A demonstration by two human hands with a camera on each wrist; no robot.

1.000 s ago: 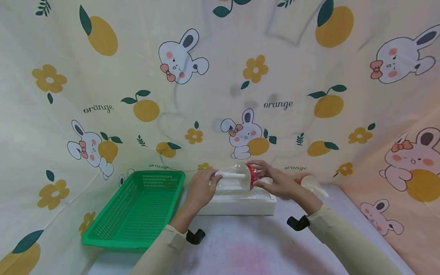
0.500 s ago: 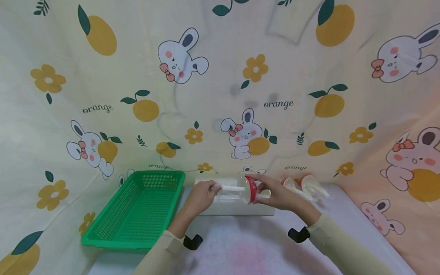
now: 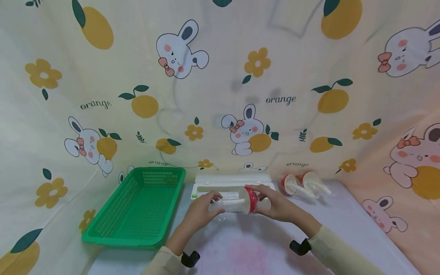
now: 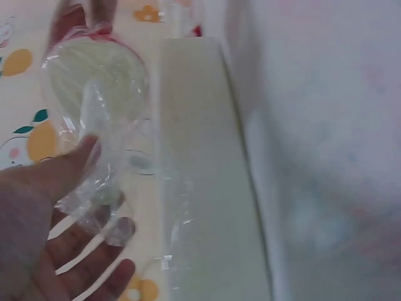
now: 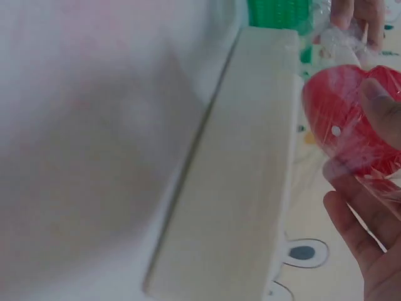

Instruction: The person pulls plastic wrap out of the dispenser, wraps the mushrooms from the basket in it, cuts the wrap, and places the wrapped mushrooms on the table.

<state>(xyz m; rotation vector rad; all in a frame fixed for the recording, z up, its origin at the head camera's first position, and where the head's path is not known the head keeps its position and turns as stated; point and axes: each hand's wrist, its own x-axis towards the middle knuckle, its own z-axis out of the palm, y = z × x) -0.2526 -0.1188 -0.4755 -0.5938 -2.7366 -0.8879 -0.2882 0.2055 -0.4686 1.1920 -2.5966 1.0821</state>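
Note:
Between both hands is a toy mushroom (image 3: 253, 201) with a red, white-dotted cap, cream underside and white stem, wrapped in clear plastic film. It lies sideways just in front of a white cling film box (image 3: 233, 177), cap to the right. My right hand (image 3: 275, 204) grips the red cap, thumb on one side and fingers on the other, as the right wrist view shows. My left hand (image 3: 203, 210) holds the film-covered stem (image 4: 94, 119), its thumb against it and the fingers behind. Loose film (image 4: 116, 229) hangs at the stem end, by the left fingers.
A green basket (image 3: 90, 235) stands on the left of the white table (image 3: 240, 252). At the back right lie two more film-wrapped mushrooms (image 3: 289, 185), stems pointing to the front right. A patterned cloth (image 3: 220, 91) hangs behind.
Both hands have brought the mushroom down and toward me, off the top of the box. The box's raised lid and the wrapped mushrooms at the right now show more. The left fingers have spread wider.

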